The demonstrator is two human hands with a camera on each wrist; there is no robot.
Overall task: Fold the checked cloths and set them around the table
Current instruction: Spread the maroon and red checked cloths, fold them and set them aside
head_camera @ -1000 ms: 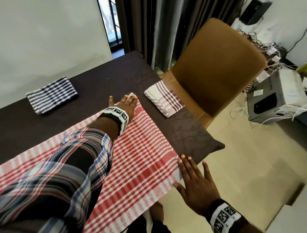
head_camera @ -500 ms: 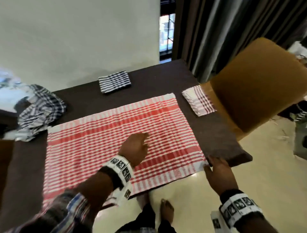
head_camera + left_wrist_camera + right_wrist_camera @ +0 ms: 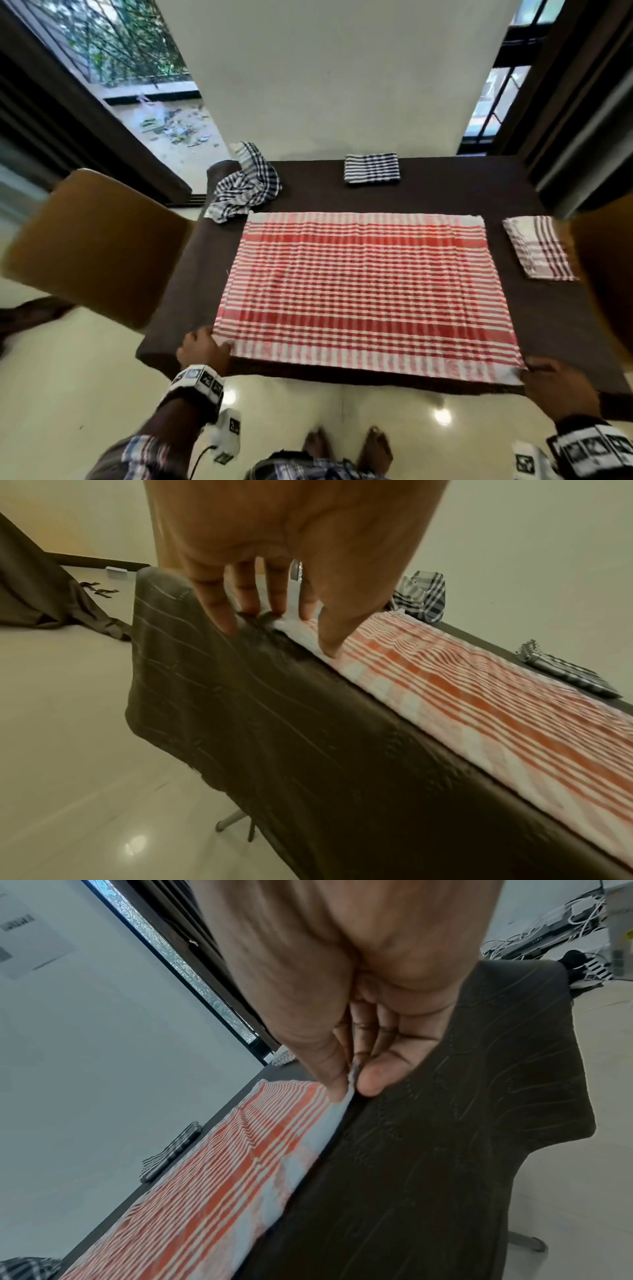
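Red-and-white checked cloth [image 3: 366, 291] lies spread flat on the dark-covered counter [image 3: 548, 308], its near edge along the counter's near edge.

At the near left corner, the left hand [image 3: 202, 349] rests on the counter's edge. In the left wrist view its fingers [image 3: 219, 610] point down, nearly straight: the outer ones touch the dark cover, while the thumb and nearest finger press the cloth's white corner. Whether that corner is pinched or only pressed, I cannot tell.

Far left on the counter, a black-and-white checked cloth [image 3: 245, 186] sits in a crumpled heap, just beside the red cloth's far left corner. A brown chair back [image 3: 96, 246] stands at the counter's left side.

Far centre, against the wall, lies a folded dark checked cloth [image 3: 372, 168], apart from the red one.

On the right, a folded white cloth with maroon stripes [image 3: 539, 251] lies near the counter's right edge.

At the near right corner, the right hand [image 3: 555, 387] pinches the red cloth's corner between thumb and curled fingers [image 3: 377, 1080].
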